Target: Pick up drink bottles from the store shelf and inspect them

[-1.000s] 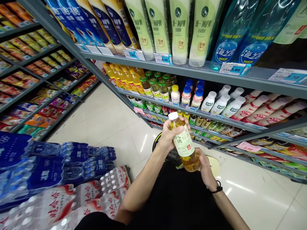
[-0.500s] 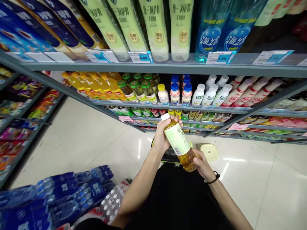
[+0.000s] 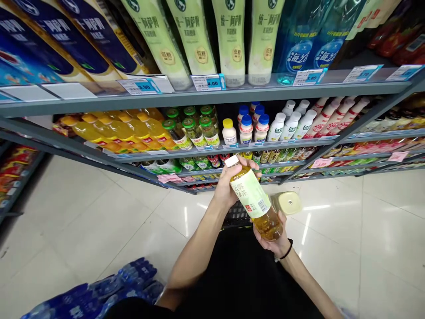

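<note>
A tea bottle (image 3: 250, 195) with a white cap, pale green label and amber liquid lies slanted between my two hands, its cap toward the upper left. My left hand (image 3: 226, 186) is wrapped round the neck, just below the cap. At the other end, my right hand (image 3: 274, 241) grips the base from below, fingers on both sides of it. The label's barcode faces up. Below the bottle, a black basket (image 3: 237, 216) is partly hidden by my hands and the bottle.
A drinks shelf (image 3: 199, 99) spans the front, with tall green bottles (image 3: 232, 44) above and orange juice bottles (image 3: 129, 130) lower down. A pale yellow stool (image 3: 290, 203) stands on the tiled floor. Blue-wrapped water packs (image 3: 99, 290) lie at the lower left.
The bottle has been turned about its length, so another side of the label shows. My right hand has shifted from the bottle's side to under its base. The view has swung right.
</note>
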`<state>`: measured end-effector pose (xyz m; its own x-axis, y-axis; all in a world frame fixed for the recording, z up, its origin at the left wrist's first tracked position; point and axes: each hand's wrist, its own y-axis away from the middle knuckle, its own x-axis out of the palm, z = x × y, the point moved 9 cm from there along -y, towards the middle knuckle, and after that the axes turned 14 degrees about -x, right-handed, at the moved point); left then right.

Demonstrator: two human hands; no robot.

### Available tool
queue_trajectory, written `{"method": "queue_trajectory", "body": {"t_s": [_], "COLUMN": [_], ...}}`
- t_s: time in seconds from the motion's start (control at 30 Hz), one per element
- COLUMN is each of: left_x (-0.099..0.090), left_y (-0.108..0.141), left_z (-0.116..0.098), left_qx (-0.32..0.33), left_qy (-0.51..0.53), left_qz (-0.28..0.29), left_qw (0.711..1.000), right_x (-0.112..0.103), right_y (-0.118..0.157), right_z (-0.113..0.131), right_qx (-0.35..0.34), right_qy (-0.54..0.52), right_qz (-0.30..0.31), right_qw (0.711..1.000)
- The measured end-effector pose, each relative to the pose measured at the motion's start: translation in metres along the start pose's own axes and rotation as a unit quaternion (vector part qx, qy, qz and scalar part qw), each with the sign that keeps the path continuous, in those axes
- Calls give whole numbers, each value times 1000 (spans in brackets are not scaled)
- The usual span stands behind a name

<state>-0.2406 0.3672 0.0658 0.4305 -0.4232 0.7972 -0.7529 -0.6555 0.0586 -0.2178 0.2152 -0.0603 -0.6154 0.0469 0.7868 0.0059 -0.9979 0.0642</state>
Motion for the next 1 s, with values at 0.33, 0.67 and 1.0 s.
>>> {"method": "queue_trajectory", "body": {"t_s": [0.33, 0.67, 1.0], "left_x": [-43, -141, -282], "left_y": [1, -13, 24], "left_z": [-7, -5, 161], "left_qx": [-20, -99, -413], "left_qy": [-135, -552, -581], "left_qz": [54, -17, -14], "left_qw": [989, 828, 701], "right_x": [9, -29, -218], "right_y": [19, 15, 30], "right_z": [44, 29, -109], "right_qx": [-267, -247, 5], "right_qy": [534, 717, 736], "right_qz": [-158, -181, -179], "right_qw": [786, 626, 653]}}
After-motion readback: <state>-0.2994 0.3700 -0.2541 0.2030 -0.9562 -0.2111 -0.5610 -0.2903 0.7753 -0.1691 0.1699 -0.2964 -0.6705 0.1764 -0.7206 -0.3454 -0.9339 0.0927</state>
